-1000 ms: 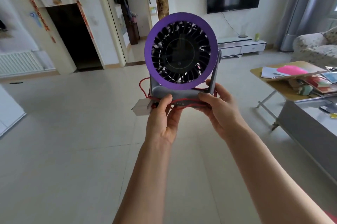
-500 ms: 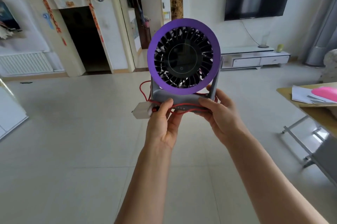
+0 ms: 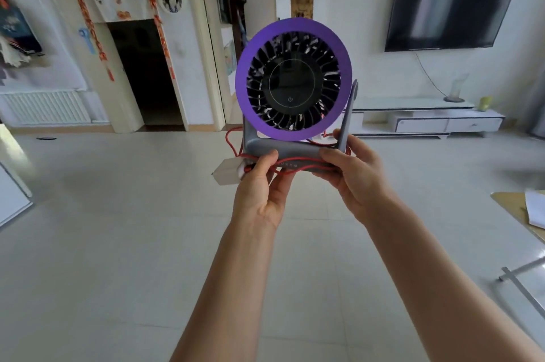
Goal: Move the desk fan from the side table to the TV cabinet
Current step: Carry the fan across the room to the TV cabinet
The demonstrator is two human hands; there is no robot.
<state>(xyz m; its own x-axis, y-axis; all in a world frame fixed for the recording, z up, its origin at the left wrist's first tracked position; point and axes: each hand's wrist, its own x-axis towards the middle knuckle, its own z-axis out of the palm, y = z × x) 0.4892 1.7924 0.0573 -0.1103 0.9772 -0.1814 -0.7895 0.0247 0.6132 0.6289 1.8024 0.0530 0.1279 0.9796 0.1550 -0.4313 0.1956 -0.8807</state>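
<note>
Desk fan (image 3: 293,81) held upright in mid-air at the centre of the frame, carried in two hands.

One fan, with a purple ring and a grey stand, was gripped by its base: the left hand (image 3: 259,190) had its thumb over the front edge and its fingers curled beneath, and the right hand (image 3: 354,178) had its fingers wrapped round the base's right end. One red cord (image 3: 298,160) was wound about the base, and one white plug (image 3: 228,174) stuck out just left of the left hand. A power symbol showed on the black hub, while the small marks on the base's front were too blurred to read. Open tiled floor (image 3: 118,243) stretched ahead to one low white TV cabinet (image 3: 427,122) at middle right, well apart from the fan, under one wall-mounted TV (image 3: 451,10). One wooden worktop (image 3: 510,205) edged in at lower right.
</note>
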